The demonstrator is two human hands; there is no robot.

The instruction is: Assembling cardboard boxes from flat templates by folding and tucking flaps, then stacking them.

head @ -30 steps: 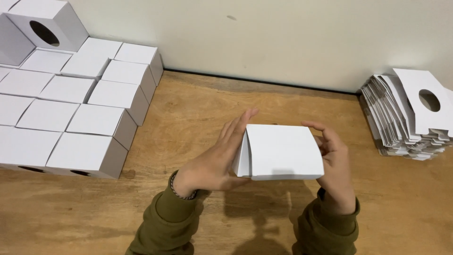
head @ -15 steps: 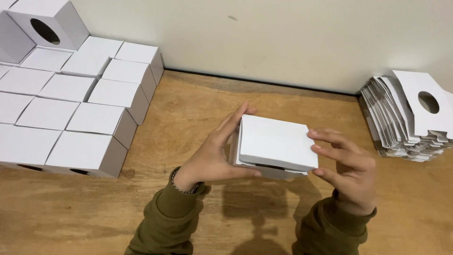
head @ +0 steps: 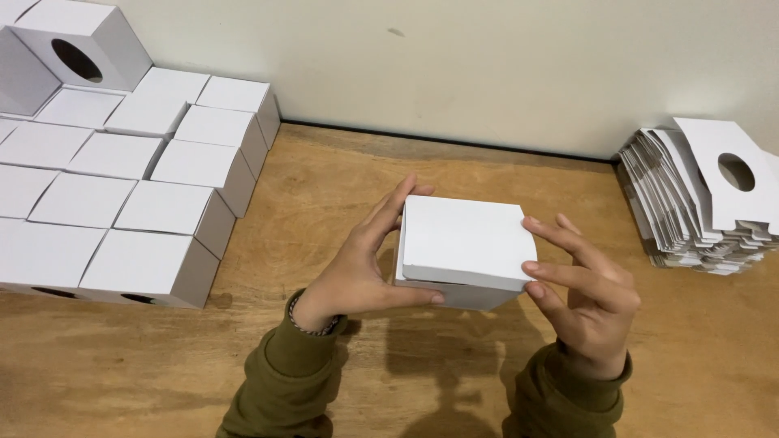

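Mid-frame, the left hand [head: 357, 272] clasps a white box [head: 462, 247]; the right hand's [head: 588, 296] spread fingertips touch its right edge.

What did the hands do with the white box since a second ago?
The white box was turned so its broad face is up. The left hand kept cupping its side; the right hand opened, only fingertips touching. The folded boxes and flat stack stayed put.
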